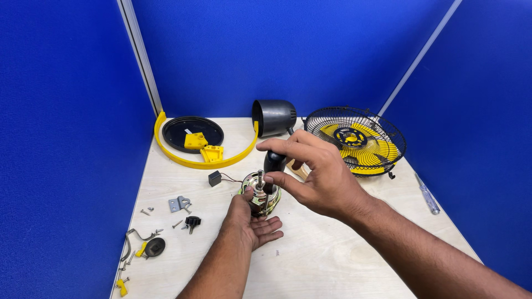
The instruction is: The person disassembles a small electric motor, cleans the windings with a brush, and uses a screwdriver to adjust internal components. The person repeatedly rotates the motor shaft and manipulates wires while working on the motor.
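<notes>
So the left hand [249, 221] is palm-up on the wooden table [327, 260], fingers loosely spread, cupping the underside of a small fan motor [260, 198] with its thumb against the motor's side. The motor sits upright with its metal shaft [260, 178] poking straight up.

The right hand [313, 171] comes in from above and to the right, fingers curled together around the black handle of a screwdriver [273, 163]. The blade runs down toward the motor's top, right beside the shaft. Can't really tell whether the tip sits in a screw, the fingers cover that bit.

Just left of the motor, a small black capacitor [214, 178] lies on the table, joined to the motor by thin wires. Further left of the left hand there's a metal bracket [178, 204], a black knob [192, 221] and a few loose screws [146, 211] scattered about.

Beyond both hands sit a black motor housing [274, 117] on its side, a yellow curved ring [185, 158] with a round black base plate [180, 133] inside it, and two yellow plastic pieces [204, 147] on that plate. Past the right hand is a black wire fan guard [382, 130] over a yellow fan blade [377, 152]. Well off to the right, near the table edge, lies a second screwdriver [428, 195] with a clear handle.
</notes>
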